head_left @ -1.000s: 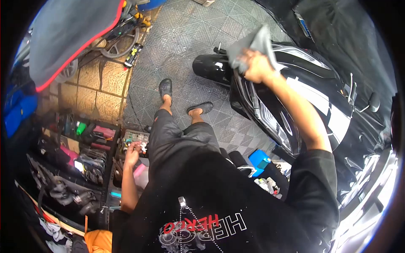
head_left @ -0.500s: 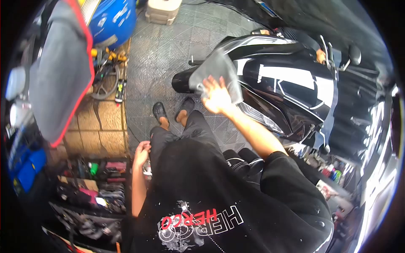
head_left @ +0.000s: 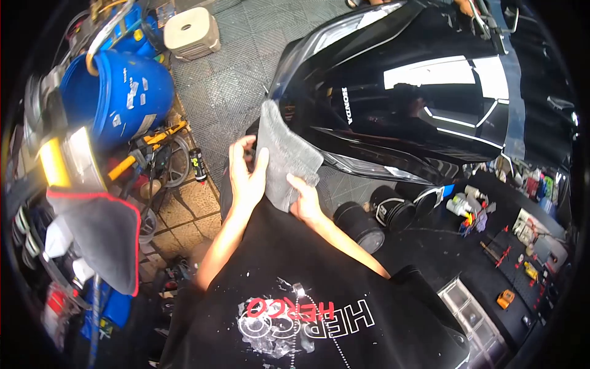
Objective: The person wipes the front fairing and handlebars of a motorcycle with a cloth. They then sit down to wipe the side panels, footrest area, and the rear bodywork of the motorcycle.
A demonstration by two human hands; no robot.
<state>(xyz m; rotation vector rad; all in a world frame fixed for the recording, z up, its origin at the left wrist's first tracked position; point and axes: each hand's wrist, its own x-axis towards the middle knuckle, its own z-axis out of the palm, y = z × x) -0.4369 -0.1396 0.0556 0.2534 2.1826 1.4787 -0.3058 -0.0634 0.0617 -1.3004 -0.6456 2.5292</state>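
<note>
Both hands now meet at the grey cloth (head_left: 284, 161); in the earlier frame the right hand (head_left: 305, 200) alone carries it near the nose of the black motorcycle (head_left: 362, 74), with the left hand (head_left: 246, 184) low at the person's side. The cloth is drawn in towards the torso, and the camera view has shifted, bringing the blue drum (head_left: 138, 92) fully into sight.

Grip, left: closed on the cloth's left edge, thumb lying against the near face. Grip, right: pinching the lower right part, thumb uppermost. Fingers behind the fabric are partly hidden.

Cloth position: in front of the torso, between the two hands, its upper end narrowing to a point. It overlaps the motorcycle in view; whether it touches the bodywork cannot be told.

Step in hand, as judged: handling or rearranging the cloth with both hands, rather than passing it over a panel. From this position, the next move calls for a secure hold on both edges and control of the loose upper end.

Surroundings: the beige stool (head_left: 187, 32) stands on the patterned floor (head_left: 230, 77) beyond the drum. Dark buckets (head_left: 359, 227) stand beside the motorcycle, on the person's right. Red-edged grey fabric (head_left: 107, 237) shows at the left.
</note>
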